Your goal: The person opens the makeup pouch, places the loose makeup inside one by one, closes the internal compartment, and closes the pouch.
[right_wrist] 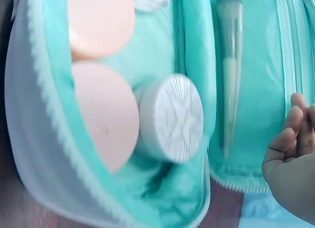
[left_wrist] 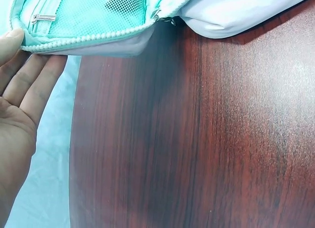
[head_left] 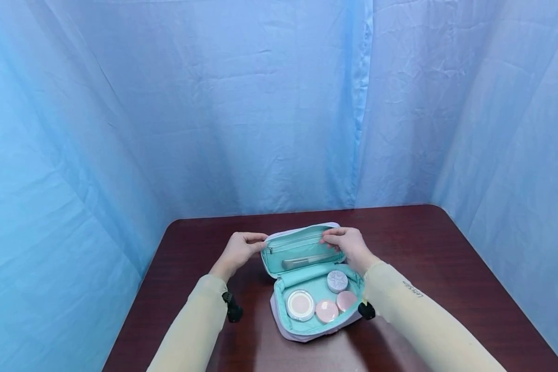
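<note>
A lilac makeup bag with a teal lining [head_left: 307, 326] lies unzipped, its lid [head_left: 302, 231] raised. My left hand [head_left: 239, 251] pinches the lid's left corner, thumb inside and fingers behind. Over the lid's right part, my right hand [head_left: 352, 246] has its fingers curled beside the inner pocket zipper [right_wrist: 291, 55]; whether they grip fabric is hidden. The metal zipper pull [left_wrist: 44, 17] sits at the pocket's left end. Behind the mesh is a makeup brush [right_wrist: 230, 65]. The base holds a white-rimmed round compact [head_left: 300, 305], two pink round cases [head_left: 327, 311] and a star-patterned round jar [right_wrist: 178, 118].
The bag rests on a dark red-brown wooden table [head_left: 428, 248] with rounded back corners. Blue curtains [head_left: 260, 103] hang behind it and on both sides. The bag's main zipper pull [left_wrist: 165, 19] dangles near the hinge.
</note>
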Available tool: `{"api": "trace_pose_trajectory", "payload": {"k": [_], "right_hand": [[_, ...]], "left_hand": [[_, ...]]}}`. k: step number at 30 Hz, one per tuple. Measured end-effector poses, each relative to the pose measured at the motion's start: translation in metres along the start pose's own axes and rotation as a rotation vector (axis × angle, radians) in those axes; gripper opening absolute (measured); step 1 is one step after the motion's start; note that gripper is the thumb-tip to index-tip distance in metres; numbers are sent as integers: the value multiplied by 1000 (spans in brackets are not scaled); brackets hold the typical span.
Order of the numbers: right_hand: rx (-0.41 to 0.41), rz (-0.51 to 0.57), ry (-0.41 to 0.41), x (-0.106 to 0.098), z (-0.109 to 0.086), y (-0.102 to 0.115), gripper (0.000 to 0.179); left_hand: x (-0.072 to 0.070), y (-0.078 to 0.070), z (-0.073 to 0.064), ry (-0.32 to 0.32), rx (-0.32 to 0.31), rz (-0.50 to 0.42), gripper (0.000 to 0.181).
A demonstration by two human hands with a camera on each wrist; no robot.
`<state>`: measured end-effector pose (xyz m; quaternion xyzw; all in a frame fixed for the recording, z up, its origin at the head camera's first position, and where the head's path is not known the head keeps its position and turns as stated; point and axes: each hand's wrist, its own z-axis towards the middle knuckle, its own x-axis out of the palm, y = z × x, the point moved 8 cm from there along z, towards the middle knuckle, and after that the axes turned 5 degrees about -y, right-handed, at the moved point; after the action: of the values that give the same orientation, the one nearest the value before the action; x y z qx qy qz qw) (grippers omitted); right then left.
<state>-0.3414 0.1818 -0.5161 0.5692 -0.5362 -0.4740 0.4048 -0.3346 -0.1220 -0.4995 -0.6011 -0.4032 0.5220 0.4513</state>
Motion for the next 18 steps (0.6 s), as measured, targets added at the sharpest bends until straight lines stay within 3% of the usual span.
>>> {"api": "trace_pose_trajectory", "payload": {"k": [9,18], "right_hand": [[-28,-3,-102,-41,9,-1,29],[-58,-36,-222,-65,10,4,26]], "left_hand": [[-6,1,-2,-7,18,12,25],[-6,-1,-3,-8,9,21,26]]}}
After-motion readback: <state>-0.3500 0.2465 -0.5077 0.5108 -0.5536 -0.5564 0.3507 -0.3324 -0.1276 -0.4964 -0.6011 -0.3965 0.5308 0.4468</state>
